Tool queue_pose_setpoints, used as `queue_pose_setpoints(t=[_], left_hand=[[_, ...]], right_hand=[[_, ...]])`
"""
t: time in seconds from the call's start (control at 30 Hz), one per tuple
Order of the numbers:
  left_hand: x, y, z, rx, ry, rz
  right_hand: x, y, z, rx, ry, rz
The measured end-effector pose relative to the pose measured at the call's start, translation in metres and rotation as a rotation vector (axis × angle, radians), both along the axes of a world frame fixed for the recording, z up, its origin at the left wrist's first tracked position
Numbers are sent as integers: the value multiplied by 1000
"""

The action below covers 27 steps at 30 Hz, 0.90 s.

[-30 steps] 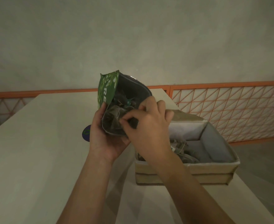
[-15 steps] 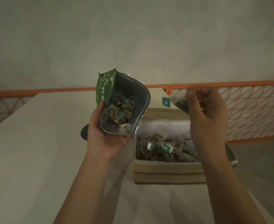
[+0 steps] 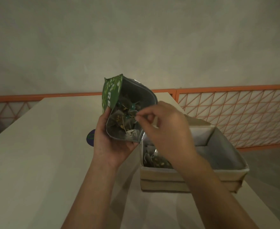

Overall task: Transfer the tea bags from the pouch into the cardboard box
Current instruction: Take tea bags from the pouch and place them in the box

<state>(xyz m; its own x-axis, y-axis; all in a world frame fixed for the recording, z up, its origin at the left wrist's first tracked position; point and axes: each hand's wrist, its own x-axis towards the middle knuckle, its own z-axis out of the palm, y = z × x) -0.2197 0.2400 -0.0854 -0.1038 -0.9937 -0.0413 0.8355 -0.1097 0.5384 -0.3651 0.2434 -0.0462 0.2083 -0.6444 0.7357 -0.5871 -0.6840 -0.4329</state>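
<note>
Head view shows the bench (image 3: 36, 146) carrying the box (image 3: 185, 179) at its right side, with an orange railing (image 3: 235, 113) beyond. A dark round object (image 3: 90, 138) lies on the bench behind the left hand; what it is cannot be told.

The box stands open and already holds several tea bags (image 3: 155, 160) in its near left corner. The pouch (image 3: 119, 103) is held above the bench, just left of the box, its mouth open and tilted toward the viewer. More bags (image 3: 121, 119) fill its lower half, so the transfer appears partly done.

The left hand (image 3: 109, 146) grips the pouch from below and behind, thumb up its left edge. The right hand (image 3: 165, 129) sits at the pouch mouth, above the box's left end, thumb and forefinger pressed together at the bags; whether they already pinch a string or tag cannot be told.

Procedure for the step in hand, picking one bag:
1. Keep the pouch mouth tilted and wide so the fingers enter freely.
2. Pinch a bag body or tag, not a loose loop; the strings look tangled and may drag neighbours out.
3. Lift slowly, then carry rightward and release low over the box.
</note>
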Motion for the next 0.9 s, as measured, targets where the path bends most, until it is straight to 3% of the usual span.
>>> queue_pose_setpoints(t=[0.17,0.33,0.43,0.57,0.73,0.9], left_hand=[[1,-1,-1,3,38,10],[1,-2,-2,14,33,15],[1,-2,-2,4,17,28],[0,-2,-1,-20,-4,14],[2,-3,-2,-18,-21,6],[1,-2,-3,-30,16,-4]], right_hand=[[46,-25,3,-214,263,-135],[58,-40,-4,-211,447,-204],[48,-37,2,-206,299,-122],[15,-21,14,-50,-8,30],[-29,-1,23,59,-369,57],[-62,1,4,269,-398,-38]])
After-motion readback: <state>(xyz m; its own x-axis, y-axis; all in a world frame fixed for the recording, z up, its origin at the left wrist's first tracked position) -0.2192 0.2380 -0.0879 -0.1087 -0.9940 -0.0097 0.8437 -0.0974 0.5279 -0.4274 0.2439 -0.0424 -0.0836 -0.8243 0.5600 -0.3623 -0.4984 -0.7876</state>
